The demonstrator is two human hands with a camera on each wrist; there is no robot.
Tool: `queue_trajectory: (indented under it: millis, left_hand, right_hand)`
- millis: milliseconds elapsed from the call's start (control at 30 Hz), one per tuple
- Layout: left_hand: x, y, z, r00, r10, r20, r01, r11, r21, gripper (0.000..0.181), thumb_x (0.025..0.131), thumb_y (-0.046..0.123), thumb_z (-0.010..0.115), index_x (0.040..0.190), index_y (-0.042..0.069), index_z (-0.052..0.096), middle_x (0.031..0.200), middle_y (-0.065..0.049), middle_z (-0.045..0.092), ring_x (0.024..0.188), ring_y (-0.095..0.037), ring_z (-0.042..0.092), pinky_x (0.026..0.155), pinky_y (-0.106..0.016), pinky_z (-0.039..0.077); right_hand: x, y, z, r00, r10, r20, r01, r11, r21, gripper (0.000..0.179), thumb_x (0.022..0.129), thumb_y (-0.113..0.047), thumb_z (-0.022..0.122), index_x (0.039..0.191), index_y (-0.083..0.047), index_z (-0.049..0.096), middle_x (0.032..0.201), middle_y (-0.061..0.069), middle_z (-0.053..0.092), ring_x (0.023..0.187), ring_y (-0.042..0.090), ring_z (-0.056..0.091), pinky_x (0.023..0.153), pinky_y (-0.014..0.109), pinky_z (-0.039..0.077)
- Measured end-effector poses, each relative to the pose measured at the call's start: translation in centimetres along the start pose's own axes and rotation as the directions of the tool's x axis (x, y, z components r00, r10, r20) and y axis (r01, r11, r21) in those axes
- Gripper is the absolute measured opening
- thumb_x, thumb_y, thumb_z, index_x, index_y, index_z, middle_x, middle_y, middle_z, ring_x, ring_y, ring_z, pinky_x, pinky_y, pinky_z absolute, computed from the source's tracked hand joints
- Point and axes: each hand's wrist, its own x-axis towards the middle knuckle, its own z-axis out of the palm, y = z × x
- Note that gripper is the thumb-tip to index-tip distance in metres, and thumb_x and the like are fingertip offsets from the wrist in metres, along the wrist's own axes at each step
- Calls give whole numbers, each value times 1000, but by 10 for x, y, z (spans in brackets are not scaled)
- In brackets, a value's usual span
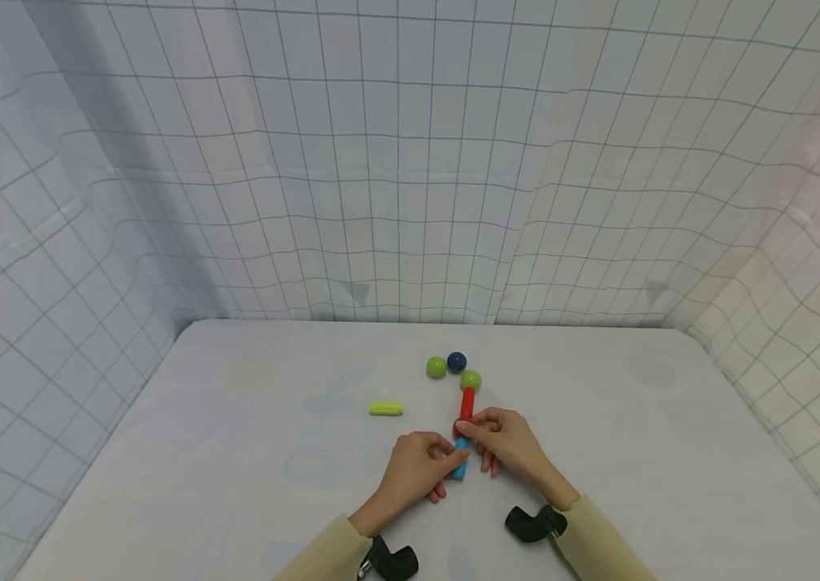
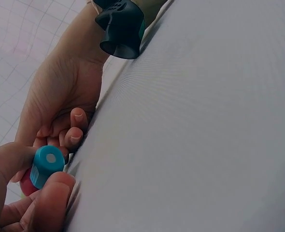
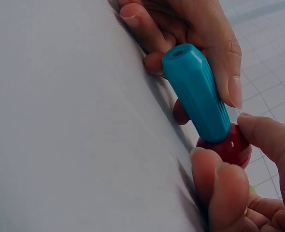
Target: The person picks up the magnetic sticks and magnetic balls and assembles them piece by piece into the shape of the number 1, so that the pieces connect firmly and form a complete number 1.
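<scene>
My left hand [image 1: 413, 468] pinches a blue ridged rod [image 3: 196, 94] between thumb and fingers. In the right wrist view the rod's upper end shows a small hole, and its lower end meets a dark red ball [image 3: 232, 147]. My right hand [image 1: 515, 440] grips that ball between thumb and fingertips, partly hiding it in the head view. Beyond the ball, a red rod [image 1: 467, 402] runs away from me to a green ball [image 1: 470, 380], all in one line. The left wrist view shows the blue rod [image 2: 48, 164] end-on between the hands.
Another green ball [image 1: 437, 367] and a dark blue ball [image 1: 457, 361] lie just behind the line of pieces. A yellow-green rod [image 1: 385, 408] lies to their left. The white table [image 1: 236, 452] is bounded at the back and sides by gridded white curtains [image 1: 410, 202].
</scene>
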Motion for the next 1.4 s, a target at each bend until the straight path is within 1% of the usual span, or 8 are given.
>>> queue_trajectory:
  millis: [300,733,900,1000,1167,1267,1333,1400]
  left_hand:
    - [0,-3,0,1000,-11,6,11,1000,-6,33,87,38,69,85,4,67,53,1,60,33,-10,53,35,-31,46]
    - [-1,0,-8,996,-30,80,32,999,-22,29,88,35,67,82,6,67,58,0,63,37,-12,56,39,-30,48]
    - [0,1,-14,995,-14,95,14,1000,1,29,90,33,66,80,7,68,58,-1,62,38,-12,55,39,-30,48]
    - [3,3,-19,997,18,68,-22,998,58,26,91,30,65,78,7,69,56,0,61,37,-10,52,37,-28,46]
    - [16,11,-26,994,105,-37,-96,978,186,21,91,26,64,82,8,70,58,4,59,42,-7,49,41,-23,42]
    - [29,16,-31,980,162,-113,-128,957,260,17,90,24,66,86,8,70,65,7,58,53,-7,51,48,-23,43]
    - [39,18,-33,964,211,-161,-153,937,313,15,89,22,68,88,8,70,71,6,59,61,-8,52,54,-22,45]
    - [49,19,-35,948,247,-199,-164,918,360,16,88,21,69,93,6,69,80,1,60,69,-12,54,61,-24,46]
  right_hand:
    - [-1,0,-1,1000,-10,-4,10,1000,-7,41,85,-41,70,96,-2,63,63,7,59,40,17,55,38,30,47]
    - [1,3,-2,1000,-22,-20,22,1000,-12,42,85,-42,69,97,-2,62,63,6,58,41,18,56,39,30,47]
    - [1,3,-1,1000,-21,-23,21,1000,-4,42,85,-42,70,97,-3,63,62,6,58,40,17,55,39,29,47]
    - [0,3,-1,999,-28,-25,28,1000,-3,41,85,-41,70,97,-2,63,62,6,57,40,17,55,39,29,47]
    - [0,3,-2,999,-23,-32,23,1000,-2,41,85,-41,70,97,-2,63,62,7,58,40,17,55,39,30,47]
    - [0,4,-2,999,-19,-33,19,1000,1,42,85,-42,70,97,-3,62,62,6,58,40,16,55,39,29,47]
    - [-2,-1,-2,999,-20,-32,20,1000,3,40,86,-39,69,97,-2,62,63,7,58,41,17,55,39,28,47]
    - [-3,-1,-2,999,-26,-30,26,1000,5,39,86,-38,69,98,-2,63,63,7,58,41,17,55,40,28,47]
